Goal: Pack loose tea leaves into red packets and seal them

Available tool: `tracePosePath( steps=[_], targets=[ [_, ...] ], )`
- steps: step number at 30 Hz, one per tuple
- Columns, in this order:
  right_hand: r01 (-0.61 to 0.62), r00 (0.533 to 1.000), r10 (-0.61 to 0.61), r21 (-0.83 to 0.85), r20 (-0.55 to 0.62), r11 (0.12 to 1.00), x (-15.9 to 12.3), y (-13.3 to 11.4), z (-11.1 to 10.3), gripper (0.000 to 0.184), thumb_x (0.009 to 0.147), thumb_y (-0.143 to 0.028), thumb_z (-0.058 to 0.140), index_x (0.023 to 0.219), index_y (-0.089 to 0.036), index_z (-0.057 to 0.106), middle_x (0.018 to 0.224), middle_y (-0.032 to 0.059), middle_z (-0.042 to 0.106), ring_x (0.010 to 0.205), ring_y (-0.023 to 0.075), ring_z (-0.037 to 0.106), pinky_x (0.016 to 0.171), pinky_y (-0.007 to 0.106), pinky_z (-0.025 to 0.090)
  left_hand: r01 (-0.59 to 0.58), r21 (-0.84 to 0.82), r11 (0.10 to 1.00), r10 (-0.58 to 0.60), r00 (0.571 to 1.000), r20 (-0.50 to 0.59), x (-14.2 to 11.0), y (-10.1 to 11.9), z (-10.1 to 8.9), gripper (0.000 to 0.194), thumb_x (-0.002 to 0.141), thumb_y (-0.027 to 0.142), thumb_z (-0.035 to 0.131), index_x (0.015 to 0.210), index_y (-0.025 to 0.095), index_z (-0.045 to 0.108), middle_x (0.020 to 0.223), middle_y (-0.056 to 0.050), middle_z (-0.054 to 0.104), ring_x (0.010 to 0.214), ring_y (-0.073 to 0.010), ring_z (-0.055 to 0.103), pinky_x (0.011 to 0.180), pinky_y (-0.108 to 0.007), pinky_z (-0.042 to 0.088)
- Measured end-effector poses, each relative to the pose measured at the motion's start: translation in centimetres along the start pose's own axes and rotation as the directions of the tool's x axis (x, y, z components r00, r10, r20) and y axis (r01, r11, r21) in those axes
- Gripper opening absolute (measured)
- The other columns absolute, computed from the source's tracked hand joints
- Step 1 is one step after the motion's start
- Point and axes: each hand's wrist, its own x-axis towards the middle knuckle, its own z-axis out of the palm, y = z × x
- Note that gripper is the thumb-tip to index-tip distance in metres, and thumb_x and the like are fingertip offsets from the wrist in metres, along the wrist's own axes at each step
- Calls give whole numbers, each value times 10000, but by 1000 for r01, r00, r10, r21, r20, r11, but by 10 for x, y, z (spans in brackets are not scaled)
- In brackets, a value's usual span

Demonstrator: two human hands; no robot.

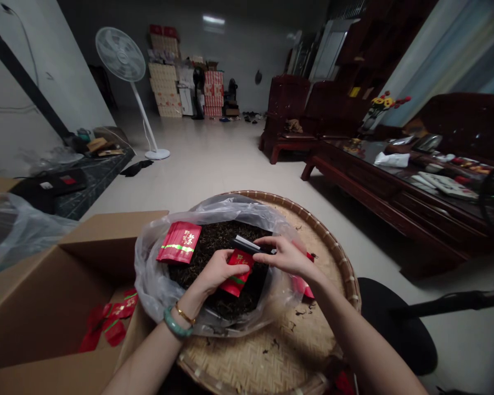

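Note:
My left hand pinches a red tea packet with gold characters and a green band. In my right hand is a small black, stapler-shaped tool with a silver strip. The tool lies across the packet's top edge, seemingly touching it. Beneath both hands, a clear plastic bag stands open, full of dark loose tea leaves. A stack of flat red packets rests on the leaves at the bag's left side. Whether the held packet has tea inside cannot be seen.
The bag sits on a round woven bamboo tray with scattered leaves and red packets at its right. To the left, an open cardboard box contains several red packets. A black round base stands right of the tray.

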Motion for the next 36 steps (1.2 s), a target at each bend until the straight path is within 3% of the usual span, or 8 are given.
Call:
tracePosePath(
  steps=[4,9,13,20,26,29,33,36],
  targets=[
    [27,1000,-27,18,-15,999,1,0,2,292,749,-343,644,977,-171,703,933,49,717,784,206,632,685,304,484,20,1,1000,-20,1000,-7,1,-1,2,292,547,247,794,756,82,674,681,-59,701,550,-135,616,529,-221,471],
    [22,999,-19,54,-41,998,1,1,-1,323,738,-344,666,1013,-177,691,1003,54,707,900,225,630,776,318,480,25,-9,1000,-25,1000,2,0,-2,2,338,541,265,805,794,82,676,705,-68,712,563,-147,624,525,-228,472],
    [30,996,-28,29,-87,999,1,4,1,274,734,-347,667,955,-191,708,929,51,717,842,223,629,725,327,485,29,-8,1000,-29,1000,-4,0,-3,2,340,541,290,812,767,78,673,696,-82,714,549,-153,631,530,-237,475],
    [-89,984,121,236,-127,968,-3,20,-8,434,748,-424,638,1086,-153,655,952,70,697,681,158,605,569,270,484,21,-53,998,-20,1000,12,-1,-3,-2,380,549,307,820,823,93,666,754,-101,729,605,-165,661,570,-240,491],
    [-36,959,-16,-178,-284,983,-8,64,-4,387,731,-346,671,1063,-148,656,1071,123,677,985,278,609,860,417,461,-16,-141,990,11,999,-36,-2,-5,-2,442,534,296,831,880,92,646,784,-97,724,695,-194,684,613,-254,510],
    [-33,949,-60,-285,-310,958,-8,66,4,416,722,-334,685,1087,-140,640,1076,144,667,1013,296,597,900,446,430,-41,-168,985,32,998,-51,-2,-8,0,445,542,292,829,893,93,640,798,-91,717,714,-195,683,630,-256,512],
    [58,917,-76,-58,-391,997,-3,39,23,306,823,-404,564,1021,-190,657,1047,97,675,984,237,602,868,379,453,-57,-133,990,50,997,-53,-3,-13,6,435,560,301,818,900,100,636,777,-66,705,660,-163,654,633,-255,503],
    [109,925,-28,194,-379,975,3,16,41,259,766,-424,621,840,-181,675,840,64,693,759,191,623,688,296,488,-89,-92,992,85,995,-50,-5,-13,10,425,559,304,815,894,110,641,729,-25,677,610,-132,608,599,-233,478]
  ],
)
